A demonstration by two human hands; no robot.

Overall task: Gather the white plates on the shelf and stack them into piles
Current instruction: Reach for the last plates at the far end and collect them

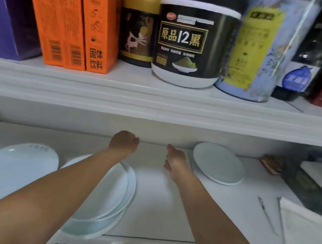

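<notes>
**Head view: two piles begun, one plate on its own**

At the left of the lower shelf [150, 212] we see a single white plate [8, 176] lying flat by itself near the front edge. Just beside it, partly under our left forearm, sits the middle pile [120, 190]. It is several plates deep and a little askew, with the rims stepped rather than lined up.

Beyond it our left hand [124, 142] reaches toward the back wall. Its fingers are turned away from the camera, so we cannot tell whether they are curled or straight, though nothing shows in it. Our right hand [176, 159] hovers near it, fingers loose and apart, holding nothing. Just right of that hand lies the back pile [218, 164], which looks like two plates.

We judge the gathering well advanced, since most plates are already piled. What is left seems to be adding the lone plate, perhaps merging the piles, and squaring the middle one.
</notes>
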